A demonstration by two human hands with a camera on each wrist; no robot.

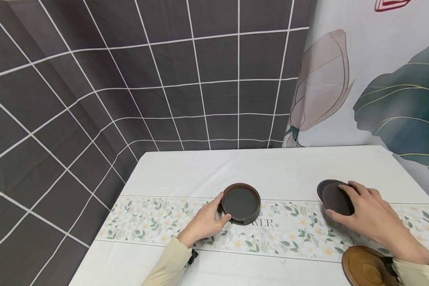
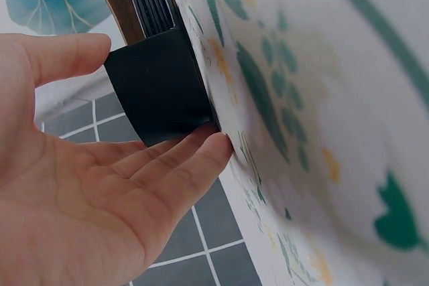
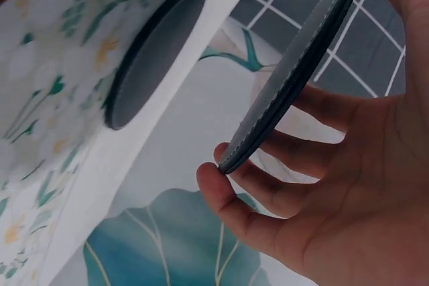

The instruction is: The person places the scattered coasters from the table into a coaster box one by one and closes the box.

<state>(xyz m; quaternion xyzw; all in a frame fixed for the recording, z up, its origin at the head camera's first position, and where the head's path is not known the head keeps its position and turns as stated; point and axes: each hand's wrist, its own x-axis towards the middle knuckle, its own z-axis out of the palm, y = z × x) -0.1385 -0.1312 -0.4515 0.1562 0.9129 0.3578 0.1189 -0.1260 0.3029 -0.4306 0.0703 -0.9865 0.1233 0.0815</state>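
Note:
My left hand (image 1: 203, 222) grips the near-left side of a round dark coaster holder (image 1: 252, 217), thumb on one side and fingers on the other. A dark coaster (image 1: 240, 203) shows inside it, and the left wrist view reveals stacked edges (image 2: 151, 6) through the holder's slot. To the right, my right hand (image 1: 373, 216) pinches a round dark coaster (image 1: 337, 200) with pale edge stitching by its rim, tilted above the table. Beneath and behind it, a similar coaster (image 3: 157, 58) lies flat on the cloth.
A round brown wooden dish (image 1: 357, 264) sits at the near right, partly hidden by the right wrist. White cloth with a flowered band (image 1: 146, 222) covers the table. A dark gridded curtain (image 1: 214, 99) hangs behind and left; a leaf-print sheet (image 1: 343, 119) hangs at the right.

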